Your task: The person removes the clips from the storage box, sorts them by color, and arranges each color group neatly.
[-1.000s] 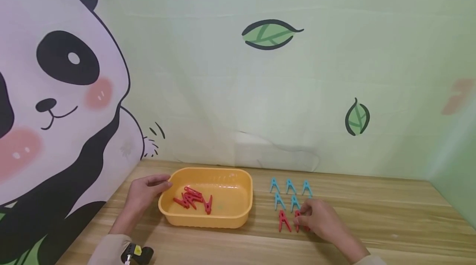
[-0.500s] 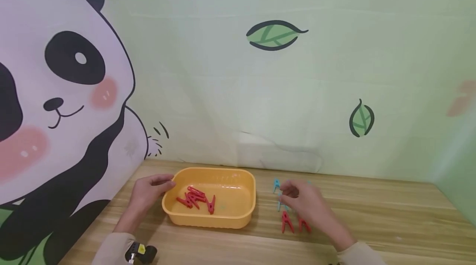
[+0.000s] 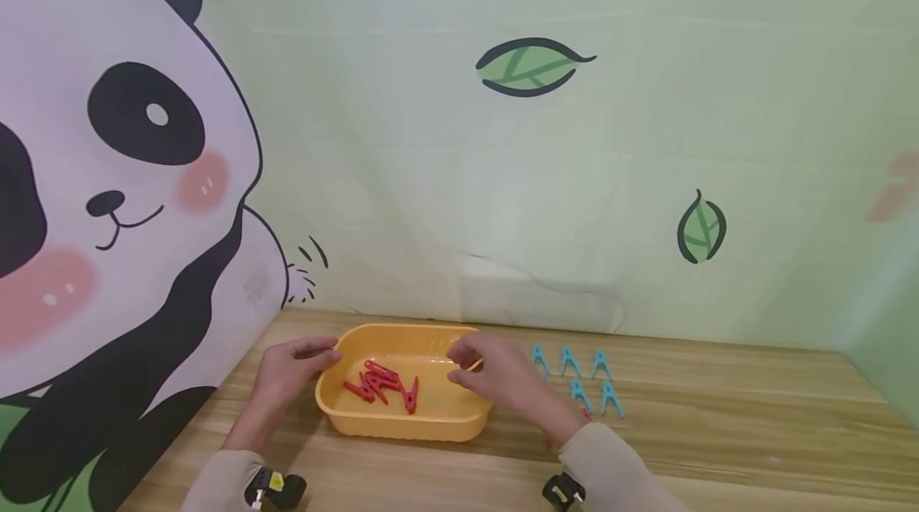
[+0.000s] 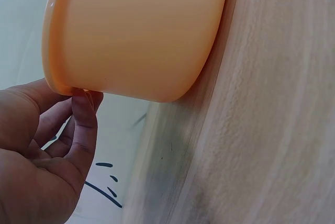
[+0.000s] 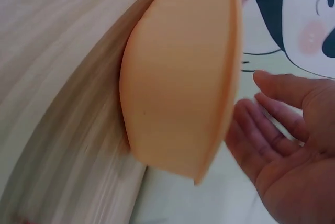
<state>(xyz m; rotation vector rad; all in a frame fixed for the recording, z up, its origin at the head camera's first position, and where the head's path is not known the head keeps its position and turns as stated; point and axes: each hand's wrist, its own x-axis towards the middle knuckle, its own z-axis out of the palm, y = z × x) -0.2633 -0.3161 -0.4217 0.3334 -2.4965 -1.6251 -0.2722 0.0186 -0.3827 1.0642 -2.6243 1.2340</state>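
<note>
An orange plastic basin (image 3: 402,427) stands on the wooden table, with several red clothespins (image 3: 410,396) lying on its floor toward the left. At the basin's left end, my left hand (image 3: 283,375) pinches the rim between thumb and fingers; the left wrist view shows the fingertips (image 4: 84,110) right at the lip. My right hand (image 3: 498,372) is over the basin's right end, fingers loosely bent and apart from the thumb. In the right wrist view its palm (image 5: 293,182) faces the rim and holds nothing. Several blue clothespins (image 3: 610,399) lie in rows right of the basin.
Behind my right wrist a bit of a red clothespin (image 3: 586,415) shows, the rest hidden by the arm. A pale green wall (image 3: 402,257) with leaf prints closes off the table's back, and a panda picture (image 3: 143,257) fills the left side.
My right hand has left a red clothespin on the table beside the blue ones and moved left to the basin's right end. My left hand stays at the left rim.
</note>
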